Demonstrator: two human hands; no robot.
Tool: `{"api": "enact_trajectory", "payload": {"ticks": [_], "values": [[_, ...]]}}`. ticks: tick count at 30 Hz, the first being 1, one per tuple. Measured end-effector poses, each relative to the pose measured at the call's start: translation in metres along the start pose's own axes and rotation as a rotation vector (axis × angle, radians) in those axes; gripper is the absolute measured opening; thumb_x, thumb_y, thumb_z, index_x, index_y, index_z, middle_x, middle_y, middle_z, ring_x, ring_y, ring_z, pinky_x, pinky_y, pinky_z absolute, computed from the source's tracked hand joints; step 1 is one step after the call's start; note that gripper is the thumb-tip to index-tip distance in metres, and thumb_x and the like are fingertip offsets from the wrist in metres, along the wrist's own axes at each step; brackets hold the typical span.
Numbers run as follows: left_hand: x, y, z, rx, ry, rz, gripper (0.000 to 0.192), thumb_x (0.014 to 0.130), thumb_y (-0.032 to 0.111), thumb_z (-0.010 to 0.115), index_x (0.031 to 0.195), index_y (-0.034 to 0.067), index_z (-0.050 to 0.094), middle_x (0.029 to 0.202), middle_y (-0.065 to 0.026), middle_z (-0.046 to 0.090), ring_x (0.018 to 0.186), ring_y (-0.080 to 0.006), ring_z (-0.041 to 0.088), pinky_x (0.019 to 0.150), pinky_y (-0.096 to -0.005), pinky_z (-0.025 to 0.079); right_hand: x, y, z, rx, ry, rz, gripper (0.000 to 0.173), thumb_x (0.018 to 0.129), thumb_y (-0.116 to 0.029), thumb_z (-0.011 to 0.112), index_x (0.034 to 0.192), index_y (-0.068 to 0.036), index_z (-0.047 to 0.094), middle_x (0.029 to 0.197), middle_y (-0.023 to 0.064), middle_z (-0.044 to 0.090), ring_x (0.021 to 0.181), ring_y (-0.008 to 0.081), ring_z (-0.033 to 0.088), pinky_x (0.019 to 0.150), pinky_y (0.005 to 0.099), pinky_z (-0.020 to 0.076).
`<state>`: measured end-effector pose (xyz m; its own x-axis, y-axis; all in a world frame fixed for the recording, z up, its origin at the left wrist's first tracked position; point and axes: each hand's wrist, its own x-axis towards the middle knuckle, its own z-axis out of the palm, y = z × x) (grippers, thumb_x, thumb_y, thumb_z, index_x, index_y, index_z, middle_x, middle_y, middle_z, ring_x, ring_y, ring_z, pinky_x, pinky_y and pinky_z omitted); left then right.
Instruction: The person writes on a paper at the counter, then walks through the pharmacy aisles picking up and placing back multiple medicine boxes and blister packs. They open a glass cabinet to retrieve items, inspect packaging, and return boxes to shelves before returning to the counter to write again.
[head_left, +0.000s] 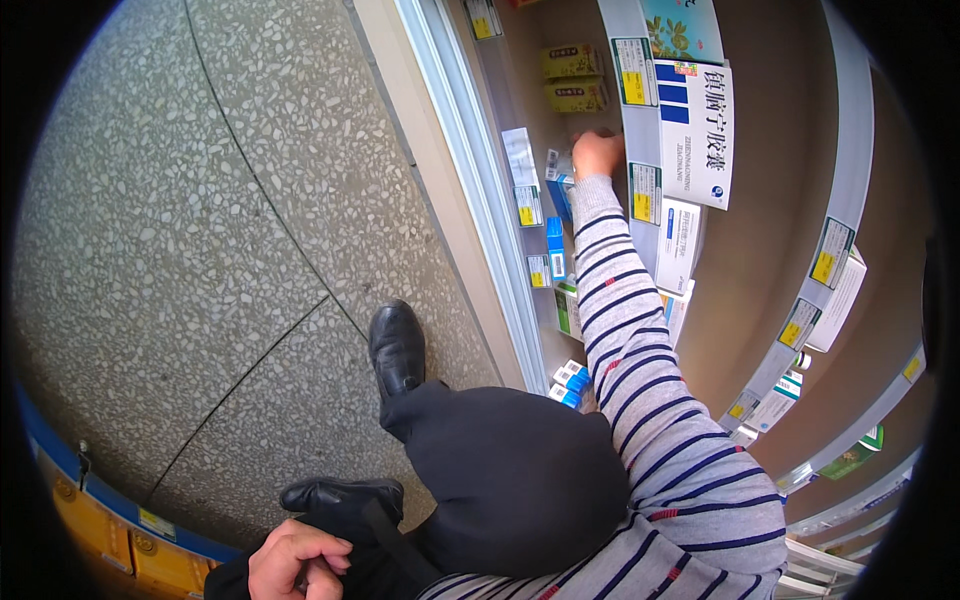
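My right hand (596, 154) reaches into a low compartment of the shelf. Its fingers are hidden in shadow and behind the strip of the shelf above, so any grip on a thing does not show. Right beside the wrist is a blue medicine box (560, 195), partly covered by my cuff. A narrow blue and white box (555, 247) lies nearer to me, close to the front edge. Two yellow-green boxes (574, 79) sit beyond the hand. Low at the left, my left hand (296, 561) rests near my dark trouser leg, loosely curled, with nothing visible in it.
A large white medicine box (696, 135) stands on the level above, bearing writing. Price tags (635, 71) hang along the shelf strips. Small blue and white boxes (571, 384) lie near my knee (525, 480). A pale sliding track (465, 172) edges the speckled floor (225, 247). Orange-yellow drawers (94, 525) stand at lower left.
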<state>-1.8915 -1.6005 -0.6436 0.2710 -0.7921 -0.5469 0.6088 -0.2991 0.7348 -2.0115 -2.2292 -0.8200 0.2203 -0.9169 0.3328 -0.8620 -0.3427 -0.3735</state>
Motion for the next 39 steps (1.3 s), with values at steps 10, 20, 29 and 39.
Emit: {"api": "enact_trajectory", "payload": {"ticks": [10, 20, 29, 39], "values": [[0.006, 0.006, 0.007, 0.022, -0.088, -0.003, 0.025, 0.086, -0.009, 0.046, 0.104, -0.004, 0.062, 0.089, -0.0104, 0.059, 0.074, -0.0151, 0.055, 0.066, -0.0251, 0.044, -0.113, -0.042, -0.077, 0.288, -0.111, -0.318, 0.041, 0.092, -0.004, 0.062, 0.132, 0.003, 0.052, 0.111, 0.0124, 0.062, 0.093, 0.0178, 0.063, 0.083, 0.0298, 0.0522], [0.030, -0.015, 0.022, 0.189, -0.068, -0.061, 0.025, 0.081, -0.013, 0.042, 0.094, -0.001, 0.060, 0.076, -0.0053, 0.057, 0.066, -0.0102, 0.055, 0.061, -0.0220, 0.043, -0.117, 0.025, -0.118, -0.312, -0.182, -0.237, 0.074, 0.074, -0.009, 0.067, 0.141, 0.006, 0.039, 0.141, 0.0307, 0.046, 0.137, 0.0437, 0.039, 0.116, 0.0418, 0.0292], [0.060, -0.053, 0.017, 0.244, -0.014, -0.103, 0.022, 0.086, -0.009, 0.052, 0.104, -0.002, 0.063, 0.085, -0.0069, 0.062, 0.073, -0.0113, 0.058, 0.066, -0.0241, 0.046, -0.101, 0.011, -0.107, -0.286, -0.277, -0.241, 0.071, 0.077, -0.009, 0.071, 0.142, -0.002, 0.043, 0.134, 0.0263, 0.054, 0.126, 0.0444, 0.049, 0.108, 0.0436, 0.0394], [0.119, -0.033, 0.017, 0.002, 0.232, -0.028, 0.021, 0.099, 0.009, 0.057, 0.117, 0.000, 0.063, 0.085, -0.0025, 0.064, 0.058, -0.0046, 0.050, 0.050, -0.0202, 0.041, -0.227, -0.121, -0.143, 0.583, -0.410, -0.834, 0.072, 0.080, -0.026, 0.077, 0.141, -0.002, 0.046, 0.141, 0.0171, 0.050, 0.137, 0.0356, 0.041, 0.115, 0.0466, 0.0329]]}}
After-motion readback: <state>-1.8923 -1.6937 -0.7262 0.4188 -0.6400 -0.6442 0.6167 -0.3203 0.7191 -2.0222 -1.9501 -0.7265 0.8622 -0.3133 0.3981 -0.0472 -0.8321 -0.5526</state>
